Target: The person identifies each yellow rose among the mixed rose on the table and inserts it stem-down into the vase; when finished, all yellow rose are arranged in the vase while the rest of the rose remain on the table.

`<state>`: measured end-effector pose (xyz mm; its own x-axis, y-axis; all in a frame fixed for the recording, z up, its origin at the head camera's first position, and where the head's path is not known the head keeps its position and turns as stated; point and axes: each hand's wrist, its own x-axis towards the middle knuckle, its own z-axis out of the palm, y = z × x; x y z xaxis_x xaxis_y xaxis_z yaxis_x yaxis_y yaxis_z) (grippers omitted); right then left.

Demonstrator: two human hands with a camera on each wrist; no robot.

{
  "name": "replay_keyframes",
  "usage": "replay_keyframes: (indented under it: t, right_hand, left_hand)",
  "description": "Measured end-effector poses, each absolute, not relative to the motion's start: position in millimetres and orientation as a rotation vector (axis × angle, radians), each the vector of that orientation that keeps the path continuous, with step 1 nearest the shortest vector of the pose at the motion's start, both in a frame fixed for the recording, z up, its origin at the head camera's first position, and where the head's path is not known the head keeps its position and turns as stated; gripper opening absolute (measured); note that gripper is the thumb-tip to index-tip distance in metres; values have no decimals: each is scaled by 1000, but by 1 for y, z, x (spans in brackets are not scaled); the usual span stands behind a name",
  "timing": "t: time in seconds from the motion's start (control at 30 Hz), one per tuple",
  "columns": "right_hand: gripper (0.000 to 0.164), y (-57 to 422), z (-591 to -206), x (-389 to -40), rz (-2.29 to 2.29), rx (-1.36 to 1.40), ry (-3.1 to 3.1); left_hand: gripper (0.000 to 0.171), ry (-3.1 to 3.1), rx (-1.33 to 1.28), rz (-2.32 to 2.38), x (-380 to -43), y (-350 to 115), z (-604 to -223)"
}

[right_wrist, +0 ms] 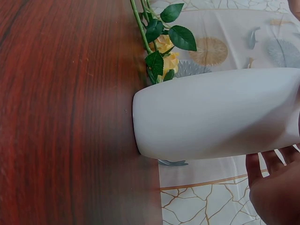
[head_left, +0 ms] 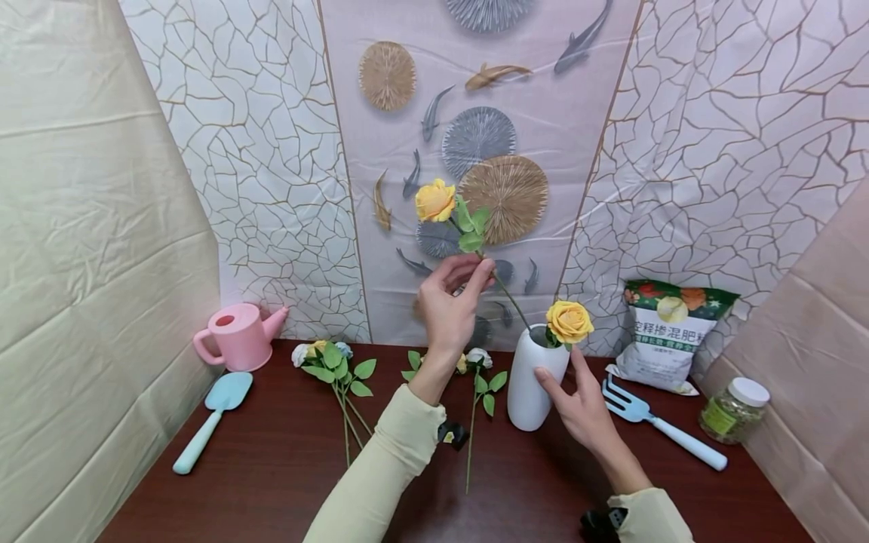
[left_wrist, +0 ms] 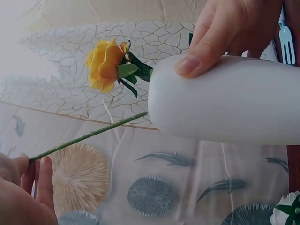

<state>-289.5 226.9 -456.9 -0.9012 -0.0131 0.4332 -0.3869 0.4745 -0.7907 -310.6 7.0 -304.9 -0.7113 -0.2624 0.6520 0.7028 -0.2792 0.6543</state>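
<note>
My left hand (head_left: 451,305) pinches the thin green stem of a yellow rose (head_left: 435,201) between thumb and fingers, its bloom up and to the left. The stem (left_wrist: 89,136) slants down to the mouth of a white vase (head_left: 528,388); whether its tip is inside, I cannot tell. Another yellow rose (head_left: 569,323) stands in the vase, its bloom leaning over the right rim. My right hand (head_left: 584,403) grips the upright vase near its top from the right, thumb (left_wrist: 190,64) on the near side.
Flower stems (head_left: 342,392) lie at left centre, with more flowers (head_left: 480,377) by the vase. A pink watering can (head_left: 237,339) and blue trowel (head_left: 213,418) are left. A hand fork (head_left: 661,422), fertilizer bag (head_left: 668,339) and lidded jar (head_left: 733,411) are right.
</note>
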Motion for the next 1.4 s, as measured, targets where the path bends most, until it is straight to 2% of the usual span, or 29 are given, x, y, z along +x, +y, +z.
replay_keyframes:
  t: [0.3,0.63,0.9,1.4]
  right_hand:
    - [71,227,-457,-289,1404,340,-2360]
    - [72,227,-455,-290,1396,338,-2369]
    - [71,227,-456,-290,1391,339,-2367]
    - [73,226,-456,-290,1410,341,-2358]
  left_hand:
    - [17,-1550,-474,-1874,-325,23,-320]
    - [20,-1774,-478,-1712,-325,41,-355]
    - [16,-1881,-487,-1599,-326,48,-372]
    - [11,-2046,-515,-1427,-323,50,-380]
